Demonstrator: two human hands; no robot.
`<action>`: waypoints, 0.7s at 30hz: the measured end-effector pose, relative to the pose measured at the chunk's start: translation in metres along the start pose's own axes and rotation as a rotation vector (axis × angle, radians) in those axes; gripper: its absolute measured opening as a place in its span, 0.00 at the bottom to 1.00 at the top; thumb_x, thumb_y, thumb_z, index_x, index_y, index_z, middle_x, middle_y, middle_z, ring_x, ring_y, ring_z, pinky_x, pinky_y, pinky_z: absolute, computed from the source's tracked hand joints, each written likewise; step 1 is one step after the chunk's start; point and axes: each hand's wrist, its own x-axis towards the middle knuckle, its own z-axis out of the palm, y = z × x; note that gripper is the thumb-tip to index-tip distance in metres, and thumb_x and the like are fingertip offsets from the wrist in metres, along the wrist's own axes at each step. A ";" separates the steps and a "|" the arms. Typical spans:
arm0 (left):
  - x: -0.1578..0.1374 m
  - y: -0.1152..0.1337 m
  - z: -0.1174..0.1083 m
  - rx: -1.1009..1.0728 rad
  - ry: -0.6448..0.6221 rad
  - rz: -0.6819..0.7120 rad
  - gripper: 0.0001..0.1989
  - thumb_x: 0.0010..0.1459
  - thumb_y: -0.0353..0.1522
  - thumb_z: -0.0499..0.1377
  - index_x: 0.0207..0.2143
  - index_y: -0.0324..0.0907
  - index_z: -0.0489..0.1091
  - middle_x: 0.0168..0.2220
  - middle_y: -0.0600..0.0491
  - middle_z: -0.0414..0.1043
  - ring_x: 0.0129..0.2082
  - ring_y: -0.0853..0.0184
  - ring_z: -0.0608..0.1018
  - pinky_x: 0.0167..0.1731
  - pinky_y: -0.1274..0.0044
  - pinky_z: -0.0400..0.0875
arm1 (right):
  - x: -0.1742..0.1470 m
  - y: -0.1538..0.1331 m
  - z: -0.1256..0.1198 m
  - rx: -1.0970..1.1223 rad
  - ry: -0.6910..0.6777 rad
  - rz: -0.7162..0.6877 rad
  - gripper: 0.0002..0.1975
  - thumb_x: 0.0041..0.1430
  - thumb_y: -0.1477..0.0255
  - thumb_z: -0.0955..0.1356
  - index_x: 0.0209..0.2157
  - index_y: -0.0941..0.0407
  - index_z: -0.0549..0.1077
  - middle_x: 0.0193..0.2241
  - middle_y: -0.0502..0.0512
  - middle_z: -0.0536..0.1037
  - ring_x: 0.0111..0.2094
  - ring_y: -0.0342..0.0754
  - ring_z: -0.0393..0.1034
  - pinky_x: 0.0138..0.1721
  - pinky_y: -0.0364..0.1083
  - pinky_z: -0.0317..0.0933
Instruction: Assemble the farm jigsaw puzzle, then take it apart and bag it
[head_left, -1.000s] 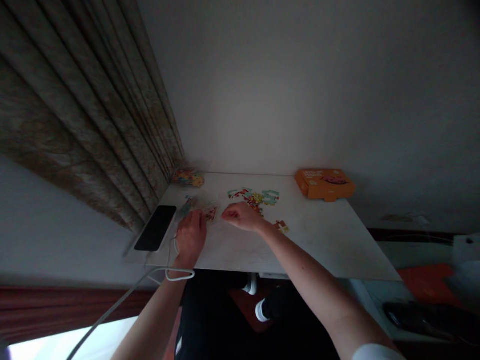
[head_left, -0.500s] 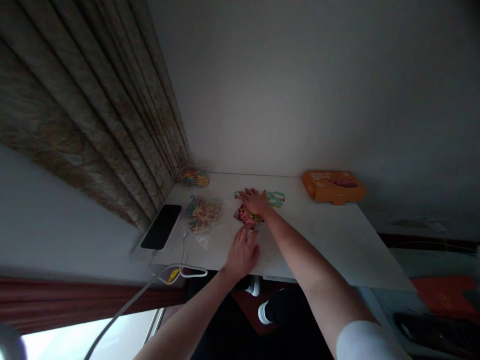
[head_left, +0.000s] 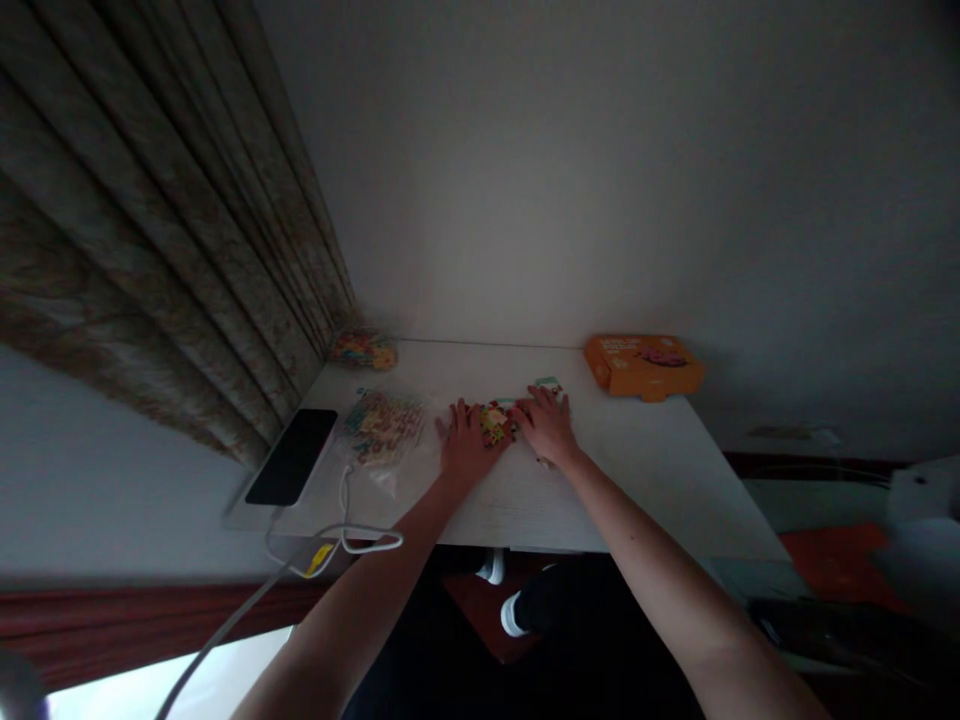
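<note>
A patch of small colourful pieces (head_left: pixel 495 424), which look like jigsaw pieces in yellow, red and brown, lies on the white table (head_left: pixel 487 510). My left hand (head_left: pixel 466 447) rests flat at its left side with the fingers spread. From the right, my right hand (head_left: pixel 547 428) lies over the patch's other side, fingers stretched out and slightly apart. A pale green piece (head_left: pixel 549 383) shows beyond the right fingertips. Part of the patch is hidden beneath both hands. Left of my left hand lies a clear plastic bag of small multicoloured pieces (head_left: pixel 384 428).
A second bag of colourful pieces (head_left: pixel 365 350) sits in the back left corner. An orange box (head_left: pixel 643 366) stands at the back right. Along the left edge lies a black phone (head_left: pixel 292 458) with a white cable (head_left: pixel 367 540). A curtain (head_left: pixel 187 200) hangs at the left.
My left hand has moved forward from the near side to the patch's left. My right hand has shifted right and back, uncovering the yellow pieces. The view has shifted slightly.
</note>
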 end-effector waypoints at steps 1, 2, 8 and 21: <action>0.004 0.001 -0.001 0.007 -0.013 0.005 0.42 0.60 0.54 0.60 0.68 0.39 0.58 0.72 0.33 0.51 0.72 0.41 0.54 0.67 0.46 0.46 | 0.004 0.007 0.001 0.010 0.031 0.061 0.29 0.73 0.53 0.54 0.61 0.52 0.72 0.69 0.64 0.61 0.70 0.65 0.49 0.67 0.72 0.38; 0.007 0.003 -0.002 0.009 -0.023 0.023 0.41 0.60 0.54 0.60 0.68 0.40 0.59 0.71 0.34 0.54 0.71 0.42 0.56 0.67 0.47 0.47 | 0.009 0.013 0.001 0.022 0.052 0.144 0.31 0.73 0.51 0.54 0.64 0.54 0.69 0.70 0.66 0.58 0.71 0.66 0.48 0.66 0.73 0.39; 0.025 0.016 -0.002 -0.011 -0.019 0.167 0.38 0.57 0.53 0.64 0.63 0.43 0.65 0.61 0.40 0.67 0.62 0.48 0.66 0.62 0.59 0.59 | 0.028 0.027 0.019 0.077 -0.004 0.161 0.26 0.74 0.59 0.53 0.63 0.53 0.68 0.67 0.67 0.64 0.69 0.62 0.53 0.64 0.71 0.45; 0.039 0.018 0.001 -0.138 -0.098 0.178 0.32 0.59 0.43 0.66 0.63 0.45 0.65 0.59 0.45 0.68 0.56 0.55 0.71 0.56 0.65 0.63 | 0.010 0.016 0.017 0.095 0.196 0.020 0.24 0.74 0.69 0.53 0.48 0.58 0.78 0.46 0.65 0.79 0.49 0.56 0.70 0.54 0.54 0.58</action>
